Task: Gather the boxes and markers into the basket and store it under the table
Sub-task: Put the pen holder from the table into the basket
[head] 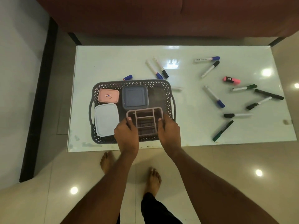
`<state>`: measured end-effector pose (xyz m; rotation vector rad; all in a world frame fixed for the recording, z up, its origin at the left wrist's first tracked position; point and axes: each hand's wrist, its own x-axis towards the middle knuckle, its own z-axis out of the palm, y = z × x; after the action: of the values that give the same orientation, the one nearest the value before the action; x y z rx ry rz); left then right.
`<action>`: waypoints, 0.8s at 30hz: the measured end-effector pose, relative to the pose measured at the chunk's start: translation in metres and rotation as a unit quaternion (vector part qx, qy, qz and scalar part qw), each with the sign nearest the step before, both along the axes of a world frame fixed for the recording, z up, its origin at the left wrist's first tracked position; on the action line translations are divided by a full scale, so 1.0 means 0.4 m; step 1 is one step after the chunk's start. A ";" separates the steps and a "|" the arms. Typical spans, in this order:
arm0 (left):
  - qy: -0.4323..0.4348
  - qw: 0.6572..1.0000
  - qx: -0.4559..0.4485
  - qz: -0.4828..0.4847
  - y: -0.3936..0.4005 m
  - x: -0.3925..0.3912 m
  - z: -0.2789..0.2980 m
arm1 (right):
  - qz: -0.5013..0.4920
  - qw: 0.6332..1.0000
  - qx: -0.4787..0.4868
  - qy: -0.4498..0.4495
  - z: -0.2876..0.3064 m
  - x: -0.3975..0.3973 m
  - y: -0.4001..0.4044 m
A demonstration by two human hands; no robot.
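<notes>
A dark perforated basket (pixel 161 85) sits on the left part of the glass table (pixel 194 135). Inside it lie a pink box (pixel 108 95), a blue-grey box (pixel 135 97) and a white box (pixel 106 119). My left hand (pixel 127 135) and my right hand (pixel 169 133) both grip a lilac divided organizer box (pixel 145 117) over the basket's near right corner. Several markers lie scattered on the table's right half, among them a blue-capped one (pixel 213 96), a green one (pixel 223 130) and a pink highlighter (pixel 231 80).
A small blue cap (pixel 127 77) lies just behind the basket. A red-brown sofa (pixel 161 16) stands beyond the table. My bare feet (pixel 153 178) are on the tiled floor at the table's near edge. A dark strip (pixel 38 102) runs along the left.
</notes>
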<state>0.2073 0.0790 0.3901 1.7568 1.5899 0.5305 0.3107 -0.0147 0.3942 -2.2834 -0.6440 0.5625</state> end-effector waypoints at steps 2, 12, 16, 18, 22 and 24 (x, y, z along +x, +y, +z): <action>0.013 1.000 -0.010 -0.001 0.008 0.000 -0.006 | 0.006 1.000 0.000 0.020 0.004 -0.004 0.006; 0.060 0.997 -0.047 -0.011 0.011 0.003 -0.021 | 0.015 0.997 -0.058 0.053 -0.013 -0.013 0.017; 0.067 0.996 -0.051 -0.010 0.001 0.006 -0.019 | 0.009 0.995 -0.072 0.072 -0.009 -0.008 0.021; 0.073 0.996 -0.051 -0.012 0.000 0.012 -0.021 | 0.007 0.994 -0.079 0.075 -0.005 -0.006 0.026; 0.089 0.994 -0.057 -0.016 -0.004 0.019 -0.017 | -0.012 0.994 -0.073 0.082 -0.014 -0.021 0.035; 0.090 0.994 -0.056 -0.021 -0.004 0.016 -0.019 | -0.018 0.995 -0.073 0.067 -0.017 -0.032 0.038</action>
<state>0.2135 0.0776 0.3824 1.7905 1.6655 0.2637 0.2980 0.0004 0.3874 -2.3637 -0.5099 0.7591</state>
